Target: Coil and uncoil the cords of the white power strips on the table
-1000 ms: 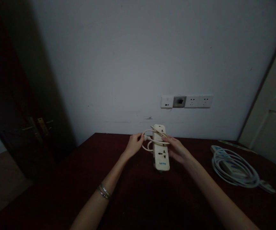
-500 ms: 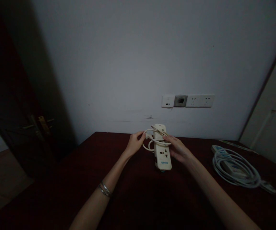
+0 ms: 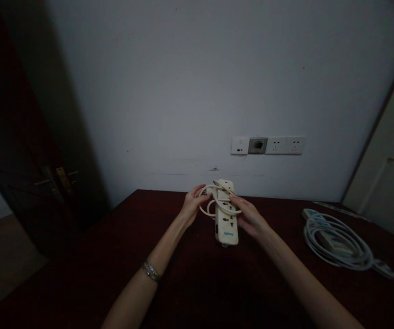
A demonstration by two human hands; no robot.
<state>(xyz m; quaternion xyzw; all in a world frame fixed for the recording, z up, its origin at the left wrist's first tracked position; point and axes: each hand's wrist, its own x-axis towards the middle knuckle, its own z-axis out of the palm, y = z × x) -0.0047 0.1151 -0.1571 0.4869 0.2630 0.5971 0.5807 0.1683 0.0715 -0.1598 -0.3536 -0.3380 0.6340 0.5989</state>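
Observation:
A cream power strip [image 3: 226,219] is held a little above the dark red table [image 3: 197,283], its sockets facing me. Its cream cord [image 3: 206,201] is looped round the upper half of the strip. My right hand [image 3: 248,214] grips the strip from the right side, thumb across the cord loops. My left hand [image 3: 194,201] is closed on the cord just left of the strip, where a loop hangs free. A bracelet sits on my left wrist.
A second power strip with a coiled pale cable [image 3: 337,240] lies on the table at the right. Wall sockets [image 3: 268,145] sit above the table's far edge. A dark door [image 3: 22,151] stands at the left, a white door [image 3: 391,173] at the right.
The strip has shifted slightly left and up between my hands. My left hand has lifted the cord loop higher beside the strip's upper end.

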